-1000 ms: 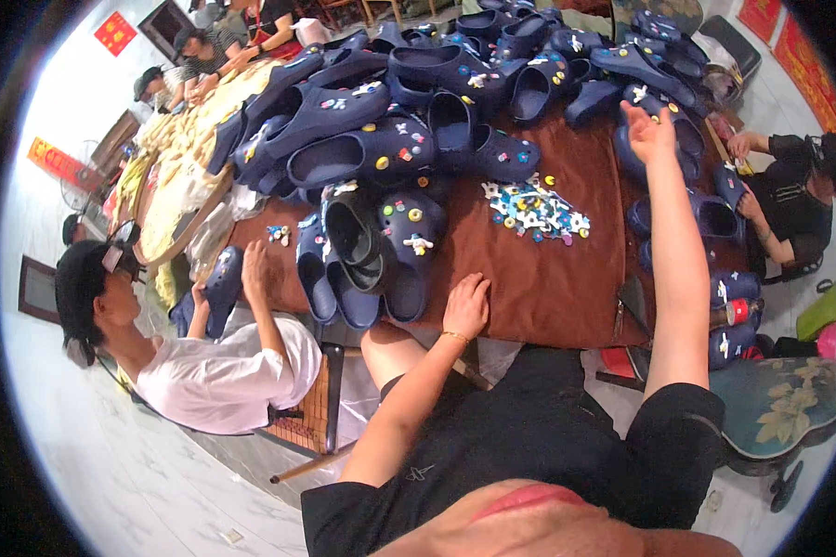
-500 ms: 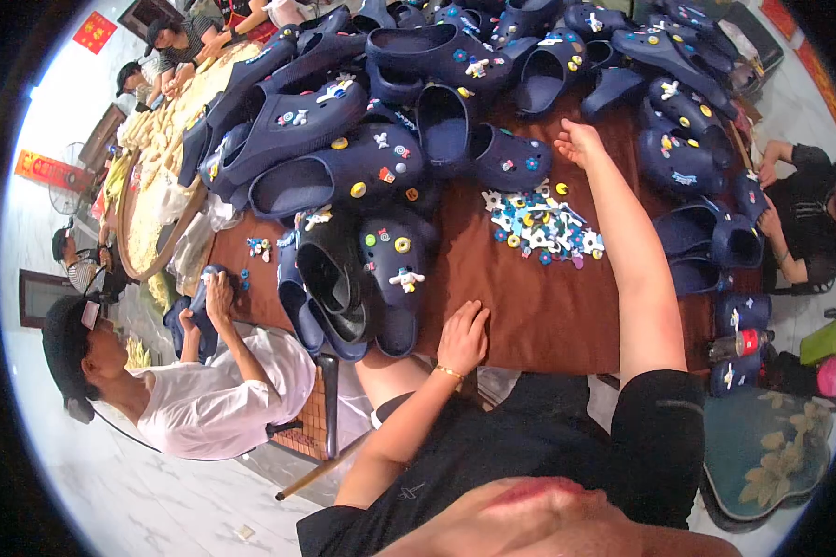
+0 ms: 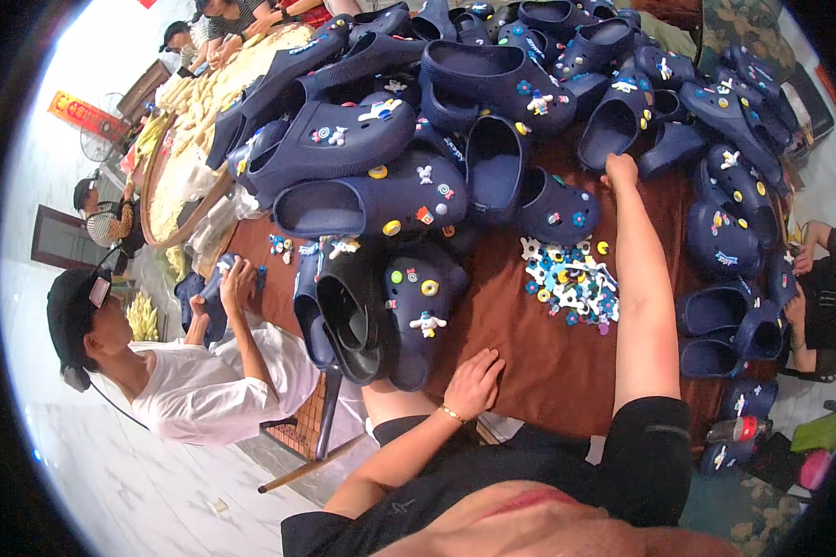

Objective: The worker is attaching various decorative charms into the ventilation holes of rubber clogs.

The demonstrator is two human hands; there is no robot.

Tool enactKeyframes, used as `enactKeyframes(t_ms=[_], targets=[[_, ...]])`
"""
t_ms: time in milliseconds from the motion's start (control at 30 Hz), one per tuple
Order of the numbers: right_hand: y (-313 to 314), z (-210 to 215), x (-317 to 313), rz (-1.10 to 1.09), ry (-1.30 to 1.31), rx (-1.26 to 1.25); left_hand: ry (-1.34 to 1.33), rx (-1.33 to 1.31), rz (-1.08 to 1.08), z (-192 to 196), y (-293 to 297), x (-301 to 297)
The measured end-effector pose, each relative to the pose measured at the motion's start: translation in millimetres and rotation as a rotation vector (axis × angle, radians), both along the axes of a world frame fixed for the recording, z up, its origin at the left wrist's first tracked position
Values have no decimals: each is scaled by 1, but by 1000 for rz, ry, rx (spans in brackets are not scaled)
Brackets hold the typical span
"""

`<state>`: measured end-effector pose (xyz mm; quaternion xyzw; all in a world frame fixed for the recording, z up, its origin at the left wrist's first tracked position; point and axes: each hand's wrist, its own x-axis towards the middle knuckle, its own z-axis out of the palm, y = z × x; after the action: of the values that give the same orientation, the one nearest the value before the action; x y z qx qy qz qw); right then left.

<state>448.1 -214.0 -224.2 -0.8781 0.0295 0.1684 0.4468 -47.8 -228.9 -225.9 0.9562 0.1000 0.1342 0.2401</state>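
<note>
My right hand (image 3: 620,171) reaches far over the table, its fingers closed at the heel end of a navy clog (image 3: 613,137) with small charms on its upper. My left hand (image 3: 474,382) lies flat at the near table edge, fingers stretched out, holding nothing. Between my arms and the clogs lies a heap of small white, blue and yellow shoe charms (image 3: 567,286) on the brown cloth (image 3: 520,371). Nearest to my left hand stand a decorated navy clog (image 3: 425,325) and a plain black clog (image 3: 351,320).
A large pile of navy clogs (image 3: 362,139) covers the far side, with more clogs (image 3: 715,306) at the right. On the left, a person in white (image 3: 204,381) handles a clog. Another person (image 3: 827,297) works at the right. A dark drink bottle (image 3: 738,429) lies below the right-hand clogs.
My right hand has moved farther away, from above the charms to the clog's heel, and its fingers have closed. My left hand stays on the table edge. The whole view has shifted.
</note>
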Motion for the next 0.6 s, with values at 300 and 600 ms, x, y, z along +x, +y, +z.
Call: enactKeyframes(t_ms=[300,600], targets=[[-86,53,-74,155,-163,374,-106,6,22,3,0,2],[-213,72,-255,504,-657,136,-154,-146,8,-10,1,-15]])
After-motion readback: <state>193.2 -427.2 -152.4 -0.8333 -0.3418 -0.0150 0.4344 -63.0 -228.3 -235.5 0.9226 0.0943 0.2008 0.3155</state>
